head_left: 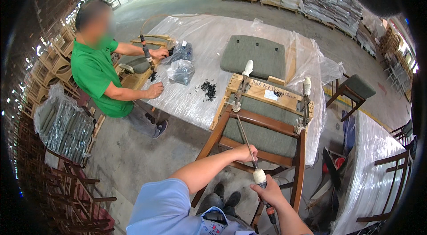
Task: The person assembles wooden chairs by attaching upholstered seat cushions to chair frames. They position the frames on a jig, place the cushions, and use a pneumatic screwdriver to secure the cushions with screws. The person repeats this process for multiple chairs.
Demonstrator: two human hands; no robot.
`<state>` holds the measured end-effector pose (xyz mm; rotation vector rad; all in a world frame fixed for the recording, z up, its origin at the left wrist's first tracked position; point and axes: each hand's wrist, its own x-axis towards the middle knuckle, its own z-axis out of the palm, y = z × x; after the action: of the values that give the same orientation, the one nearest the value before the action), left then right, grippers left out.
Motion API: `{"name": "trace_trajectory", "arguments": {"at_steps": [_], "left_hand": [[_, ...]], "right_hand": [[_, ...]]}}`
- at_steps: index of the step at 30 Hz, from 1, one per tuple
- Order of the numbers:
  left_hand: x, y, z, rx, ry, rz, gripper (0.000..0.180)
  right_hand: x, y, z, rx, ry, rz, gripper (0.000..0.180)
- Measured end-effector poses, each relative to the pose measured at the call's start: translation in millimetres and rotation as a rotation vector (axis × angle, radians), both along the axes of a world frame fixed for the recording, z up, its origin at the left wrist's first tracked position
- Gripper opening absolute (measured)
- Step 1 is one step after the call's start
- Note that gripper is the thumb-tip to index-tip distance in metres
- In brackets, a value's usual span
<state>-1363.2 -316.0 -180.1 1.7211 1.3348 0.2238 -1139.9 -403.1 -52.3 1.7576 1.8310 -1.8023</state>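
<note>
My right hand (270, 194) is wrapped round the body of a power screwdriver (259, 177), which has a pale wrapped collar and a long thin shaft. Closed against that shaft, my left hand (246, 152) sits just above the collar. The shaft's far end reaches the corner of a brown wooden chair frame (269, 157). Grey-green upholstered panels (262, 135) show between its rails. A wooden jig (267, 90) lies across the frame's far end. Two toggle clamps with white-wrapped handles, a left one (248, 68) and a right one (307, 87), stand on the jig.
A plastic-covered table (178, 103) carries a loose grey-green pad (253, 54), plastic bags (181, 71) and scattered black screws (208, 90). At left, a person in a green shirt (98, 70) holds another power screwdriver (146, 49). A chair (351, 92) and a plastic-wrapped stack (373, 164) stand right.
</note>
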Motion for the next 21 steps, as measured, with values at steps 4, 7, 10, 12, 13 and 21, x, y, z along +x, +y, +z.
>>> {"name": "trace_trajectory", "arguments": {"at_steps": [4,7,10,12,13,21], "left_hand": [[0.7,0.4,-14.0,0.005,0.018,0.02,0.026],[1.8,1.9,-5.2,-0.017,0.043,0.001,0.027],[1.2,2.3,-1.2,-0.001,0.047,-0.005,0.028],[3.0,-0.5,0.9,0.036,0.03,-0.007,0.027],[2.2,0.8,-1.9,0.035,0.001,0.0,0.028],[0.0,1.5,-13.5,0.039,-0.023,-0.015,0.03]], "right_hand": [[-2.9,0.2,4.9,-0.015,0.007,-0.017,0.059],[-3.9,1.7,7.6,-0.035,0.02,-0.043,0.057],[-3.4,1.5,3.7,-0.032,0.034,-0.06,0.056],[-1.0,1.2,-0.7,-0.033,0.03,-0.061,0.057],[0.3,1.1,-2.5,-0.039,0.024,-0.054,0.057],[5.5,-0.8,-20.8,0.02,0.06,-0.04,0.057]]}}
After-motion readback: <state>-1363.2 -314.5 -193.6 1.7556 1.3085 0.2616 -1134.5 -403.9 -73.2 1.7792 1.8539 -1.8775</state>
